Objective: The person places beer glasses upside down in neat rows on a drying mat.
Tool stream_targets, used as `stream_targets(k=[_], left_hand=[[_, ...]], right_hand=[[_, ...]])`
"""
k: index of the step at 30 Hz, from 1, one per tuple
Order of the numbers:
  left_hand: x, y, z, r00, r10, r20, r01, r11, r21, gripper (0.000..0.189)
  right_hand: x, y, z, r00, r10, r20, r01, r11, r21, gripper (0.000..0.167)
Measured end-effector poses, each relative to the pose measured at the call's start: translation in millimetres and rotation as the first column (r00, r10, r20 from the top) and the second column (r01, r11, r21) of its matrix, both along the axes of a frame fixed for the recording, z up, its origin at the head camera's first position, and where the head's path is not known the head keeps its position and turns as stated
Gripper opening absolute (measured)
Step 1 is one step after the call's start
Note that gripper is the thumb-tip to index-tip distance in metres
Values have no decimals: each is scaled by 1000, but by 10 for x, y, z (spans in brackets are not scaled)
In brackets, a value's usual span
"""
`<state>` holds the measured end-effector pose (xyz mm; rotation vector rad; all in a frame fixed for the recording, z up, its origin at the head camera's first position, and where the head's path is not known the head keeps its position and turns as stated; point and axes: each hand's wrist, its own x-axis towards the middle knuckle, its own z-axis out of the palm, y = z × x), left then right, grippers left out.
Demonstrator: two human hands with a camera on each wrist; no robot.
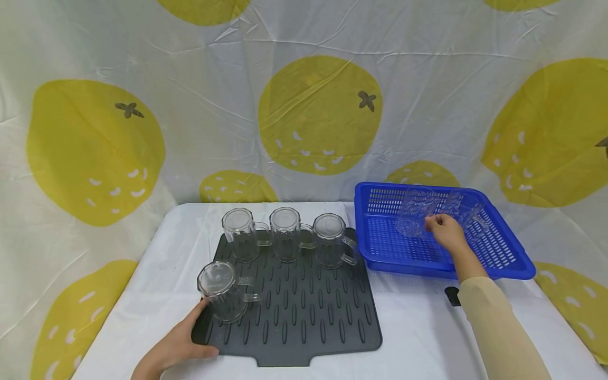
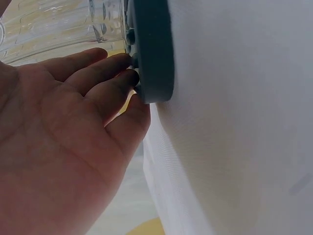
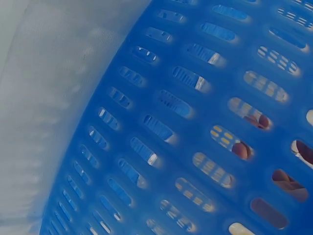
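Note:
In the head view my left hand (image 1: 178, 340) rests at the left edge of a dark grey drying mat (image 1: 304, 316), beside an upside-down clear glass mug (image 1: 227, 293). The left wrist view shows the fingers fairly straight, fingertips (image 2: 128, 78) right at the mat's rim (image 2: 155, 54) and close under the mug's side (image 2: 58, 29). My right hand (image 1: 446, 232) reaches into a blue plastic basket (image 1: 380, 248), its curled fingers pinching a clear glass mug (image 1: 412, 211) there. Basket slots (image 3: 208, 29) fill most of the right wrist view, with bits of fingers (image 3: 242, 150) visible through them.
Three more upside-down glass mugs (image 1: 286, 237) stand in a row along the mat's back edge, handles to the right. Other clear glassware (image 1: 467, 214) lies in the basket's right part. A small black object (image 1: 452, 296) lies on the white tablecloth (image 1: 404, 327) before the basket. A lemon-print curtain (image 1: 190, 79) hangs behind.

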<state>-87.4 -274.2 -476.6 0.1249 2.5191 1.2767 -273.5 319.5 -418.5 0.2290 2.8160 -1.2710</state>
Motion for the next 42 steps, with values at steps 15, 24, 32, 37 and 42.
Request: stream_targets(k=[15,24,32,37,42], left_hand=[[-14,14,18,1000,1,19,-1,1000,-2,114],[-14,12,25,1000,3,21,-3,1000,-1,115],[-10,5,20,1000,-5,30,5,1000,1,115],[-13,2,31,1000,-18,11,18,1000,15,114],[-1,3,38,1000,-16,11,16,1000,22,114]], right_hand=[[23,-2,39,999,-10,-38,8,997,-75,61],[40,23,56,998,-24,-66,10,979,-206,58],[114,17,115,996,-29,-79,10,974,-226,54],[155,-16,177,989,-51,-142,20,978,-210,45],[219,-74,285,977,-46,-210,-2,975,-221,44]])
